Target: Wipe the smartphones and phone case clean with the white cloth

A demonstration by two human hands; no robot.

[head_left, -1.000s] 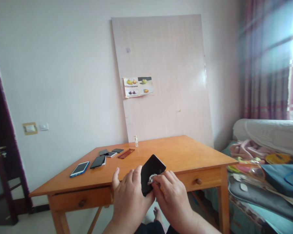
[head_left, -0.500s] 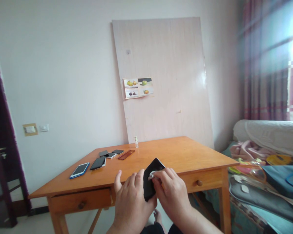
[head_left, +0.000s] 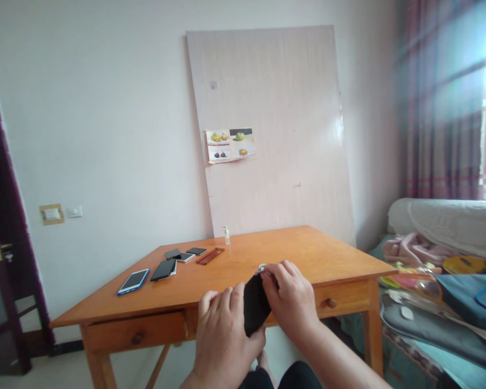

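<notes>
A dark smartphone (head_left: 255, 305) is held up in front of the table's near edge, tilted. My left hand (head_left: 227, 329) grips it along its left side and lower end, thumb at the bottom. Pinched in the fingers of my right hand (head_left: 291, 297) is a small white wad of tissue (head_left: 261, 268), pressed at the phone's top edge. The far upper corner of the phone lies behind my right fingers.
On the wooden table (head_left: 283, 248) lie a blue-edged phone (head_left: 133, 281), a black phone (head_left: 164, 269), several smaller phones (head_left: 185, 257) and a brown phone case frame (head_left: 210, 256). A clear pump bottle (head_left: 227, 235) stands at the back. A cluttered bed (head_left: 437, 319) is at the right.
My right hand has slid the tissue from the middle of the screen up to the phone's top edge. The left hand and the phone have shifted slightly right and down.
</notes>
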